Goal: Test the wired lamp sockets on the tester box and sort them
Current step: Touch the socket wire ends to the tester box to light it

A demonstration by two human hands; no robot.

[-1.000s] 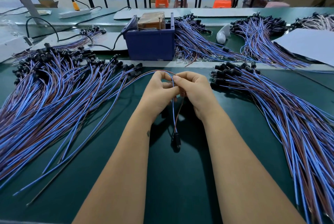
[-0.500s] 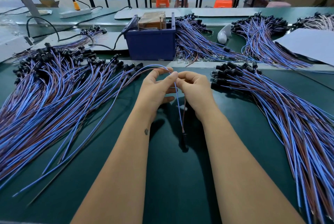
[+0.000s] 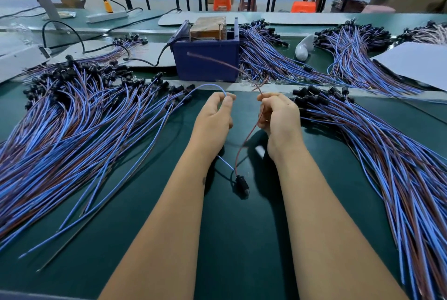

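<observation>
Head view: left hand (image 3: 214,119) pinches blue wire (image 3: 210,86), right hand (image 3: 278,119) grips brown wire (image 3: 246,140), hands apart. Black socket (image 3: 242,182) hangs from both wires over green table (image 3: 242,239), between forearms. Blue tester box (image 3: 205,63) sits behind.

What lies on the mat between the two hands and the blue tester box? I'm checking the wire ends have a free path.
In the head view, only bare green mat and a pale strip separate the left hand and right hand from the blue tester box.
</observation>
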